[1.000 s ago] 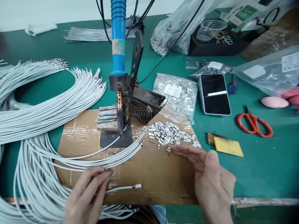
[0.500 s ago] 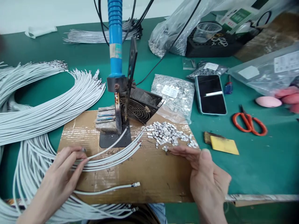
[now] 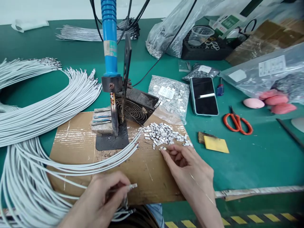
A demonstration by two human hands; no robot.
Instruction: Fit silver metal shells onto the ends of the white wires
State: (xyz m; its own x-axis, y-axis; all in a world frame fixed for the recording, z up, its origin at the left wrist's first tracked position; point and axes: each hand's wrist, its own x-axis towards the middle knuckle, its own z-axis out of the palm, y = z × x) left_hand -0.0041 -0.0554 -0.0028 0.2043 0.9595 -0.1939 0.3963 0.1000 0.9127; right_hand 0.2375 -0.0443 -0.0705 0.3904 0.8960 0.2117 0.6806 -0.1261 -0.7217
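My left hand (image 3: 102, 198) is closed round a thin white cable (image 3: 123, 188) near the front edge of the cardboard sheet (image 3: 76, 139), and the cable's metal tip sticks out past my fingers. My right hand (image 3: 187, 166) rests on the cardboard with its fingers curled, fingertips pinching at the near edge of a heap of small silver metal shells (image 3: 163, 134). Several more white cables (image 3: 106, 158) lie fanned across the cardboard, their ends toward the heap. A blue-handled soldering iron (image 3: 109, 47) stands upright in its black stand (image 3: 111, 139) behind them.
Big bundles of white cables (image 3: 42, 110) curve over the left of the green table. A small black fan (image 3: 135, 107), a bag of shells (image 3: 169, 98), a phone (image 3: 204, 95), orange scissors (image 3: 236, 122), a yellow scraper (image 3: 215, 144) and plastic bags (image 3: 266, 72) lie behind and to the right.
My left hand came back from the fanned cables toward the front edge and closed on the single cable lying there. My right hand's fingers curled in at the shell heap.
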